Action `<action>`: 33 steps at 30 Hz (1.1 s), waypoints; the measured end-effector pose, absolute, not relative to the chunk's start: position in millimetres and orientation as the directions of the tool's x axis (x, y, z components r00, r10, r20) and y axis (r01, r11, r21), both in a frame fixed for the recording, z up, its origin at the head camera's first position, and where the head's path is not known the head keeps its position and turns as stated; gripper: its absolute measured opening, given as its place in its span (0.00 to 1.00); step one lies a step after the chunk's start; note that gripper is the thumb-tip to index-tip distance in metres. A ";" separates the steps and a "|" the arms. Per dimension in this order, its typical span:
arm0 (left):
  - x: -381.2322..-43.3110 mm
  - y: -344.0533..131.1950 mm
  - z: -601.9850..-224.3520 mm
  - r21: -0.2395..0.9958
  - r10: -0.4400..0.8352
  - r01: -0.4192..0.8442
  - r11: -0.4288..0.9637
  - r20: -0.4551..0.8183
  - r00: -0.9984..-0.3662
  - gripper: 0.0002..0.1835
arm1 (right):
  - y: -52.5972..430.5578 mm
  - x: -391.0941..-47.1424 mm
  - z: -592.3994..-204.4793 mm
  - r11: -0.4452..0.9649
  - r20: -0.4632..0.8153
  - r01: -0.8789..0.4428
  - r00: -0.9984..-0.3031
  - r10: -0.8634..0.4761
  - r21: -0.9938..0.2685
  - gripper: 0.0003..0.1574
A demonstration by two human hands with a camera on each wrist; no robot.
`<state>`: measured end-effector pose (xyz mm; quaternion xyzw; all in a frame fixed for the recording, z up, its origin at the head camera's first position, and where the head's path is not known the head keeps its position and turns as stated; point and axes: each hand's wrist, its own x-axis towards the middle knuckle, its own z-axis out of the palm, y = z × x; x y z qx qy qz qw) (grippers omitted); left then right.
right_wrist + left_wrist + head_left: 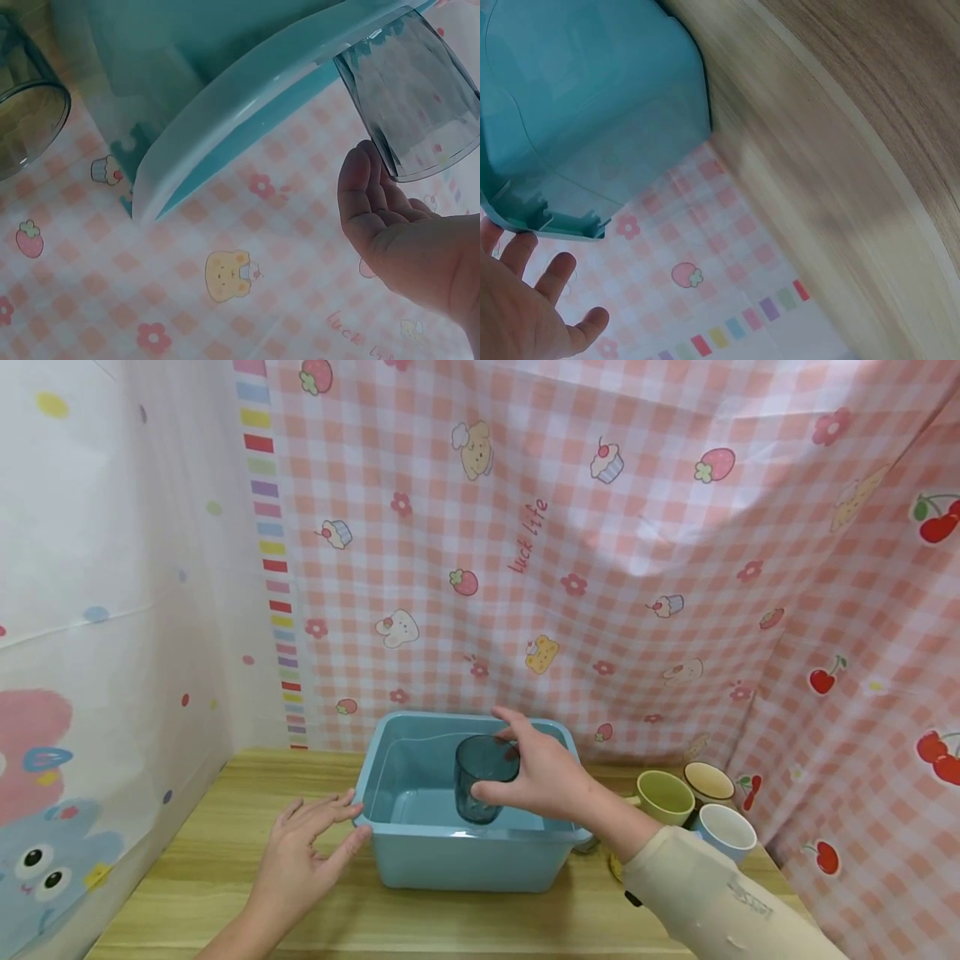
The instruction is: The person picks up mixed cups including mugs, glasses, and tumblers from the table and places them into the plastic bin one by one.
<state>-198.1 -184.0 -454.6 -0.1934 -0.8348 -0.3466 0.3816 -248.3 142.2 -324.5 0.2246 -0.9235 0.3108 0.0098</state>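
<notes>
A blue plastic basin (pixel 465 860) stands on the wooden table near the back curtain. My right hand (pixel 547 772) holds a dark, see-through glass tumbler (pixel 480 781) over the basin's interior, thumb on the near side and fingers on the far side. In the right wrist view the tumbler (pixel 416 97) has fluted sides, and the right hand (pixel 405 232) curls against it. At the basin's left rim is my left hand (pixel 303 852), its fingers spread and loosely extended. The left wrist view shows the left hand's fingertips (pixel 525 244) right at the basin rim (pixel 577 226).
Right of the basin stand a green mug (pixel 663 797), a cream mug (pixel 708 782) and a white-and-blue mug (pixel 726 831). Another clear glass (pixel 30 120) appears beside the basin in the right wrist view. A pink checked curtain (pixel 525 527) hangs behind the table (pixel 300 777).
</notes>
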 end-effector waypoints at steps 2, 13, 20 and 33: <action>-197.8 -183.8 -454.1 0.432 0.058 0.586 0.685 0.770 -0.636 0.19 | 139.7 -249.2 -324.9 0.693 0.139 -0.404 -0.903 -0.407 -0.596 0.66; -197.8 -185.2 -455.4 0.456 0.056 0.559 0.692 0.739 -0.671 0.18 | 126.4 -250.2 -323.6 0.670 0.062 -0.332 -0.917 -0.393 -0.664 0.66; -198.5 -185.0 -455.9 0.453 0.056 0.563 0.691 0.744 -0.666 0.18 | 121.2 -250.2 -322.6 0.671 0.054 -0.330 -0.916 -0.397 -0.664 0.66; -199.0 -185.4 -454.0 0.438 0.065 0.578 0.689 0.757 -0.650 0.18 | 114.1 -252.7 -324.5 0.667 0.039 -0.314 -0.919 -0.393 -0.676 0.66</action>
